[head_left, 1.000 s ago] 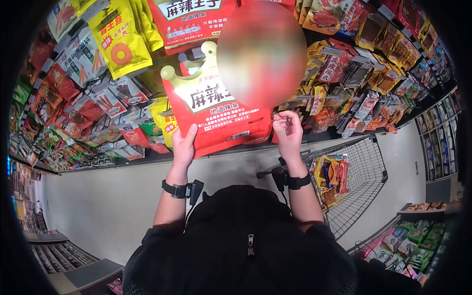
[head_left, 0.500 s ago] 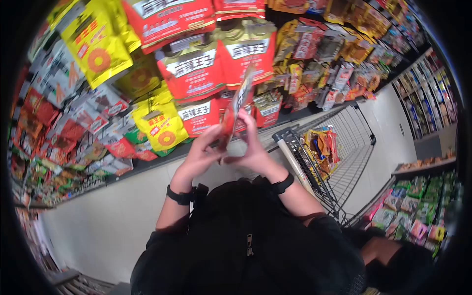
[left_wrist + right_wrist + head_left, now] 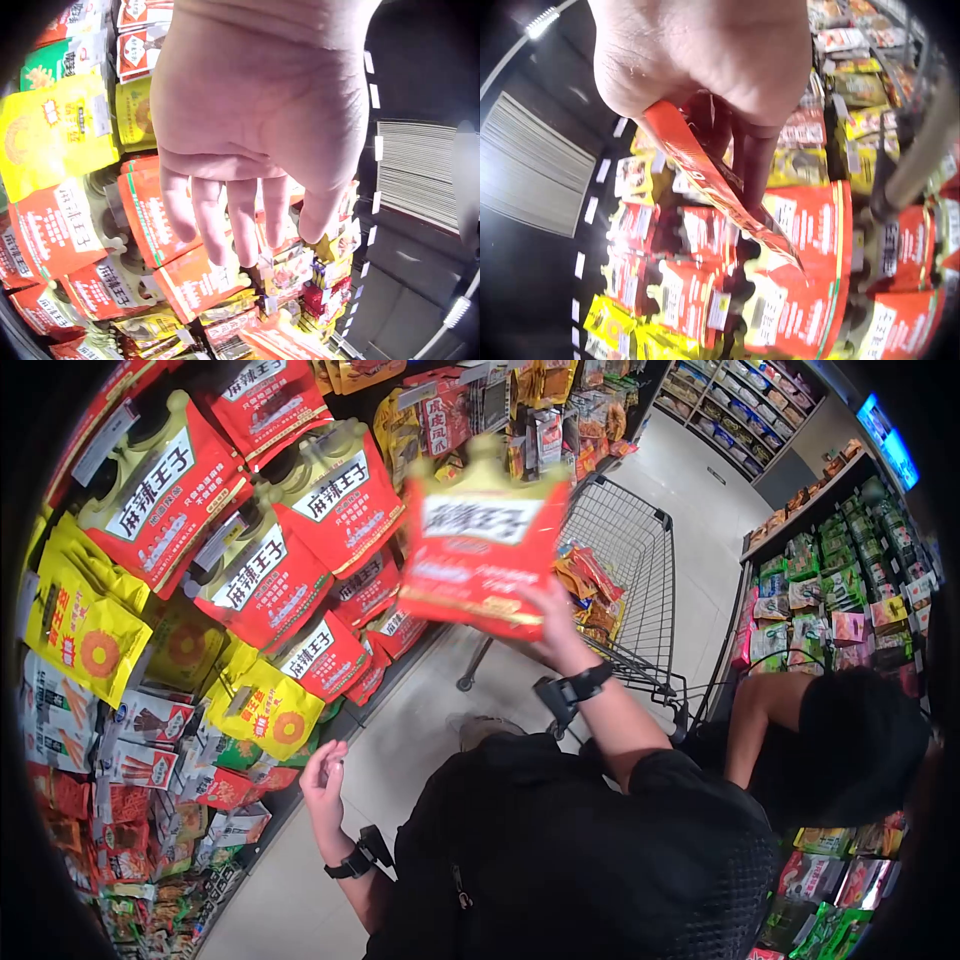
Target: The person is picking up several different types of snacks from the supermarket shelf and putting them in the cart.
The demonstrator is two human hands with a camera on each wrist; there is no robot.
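Observation:
My right hand (image 3: 553, 622) grips a red snack bag (image 3: 480, 560) by its lower right corner, with the thumb at the front. The bag stands upright, its gold crown-shaped top uppermost and its printed front towards the head camera. In the right wrist view the bag is seen edge-on, with the fingers behind it. My left hand (image 3: 322, 785) hangs empty beside the rack of snacks, fingers loosely bent. In the left wrist view the left palm (image 3: 259, 112) shows with fingers spread and nothing held.
Matching red bags (image 3: 340, 500) hang on the rack at left, with yellow snack bags (image 3: 265, 705) below them. A wire shopping cart (image 3: 665, 520), holding several packages (image 3: 590, 585), stands beyond the right hand. Another person (image 3: 850, 745) is at the right, by a green-packed shelf (image 3: 845, 585).
The bag was turned edge-on between both hands, then swung right, front facing the head camera, in my right hand alone. My left hand has let go and moved down left. The view has turned right.

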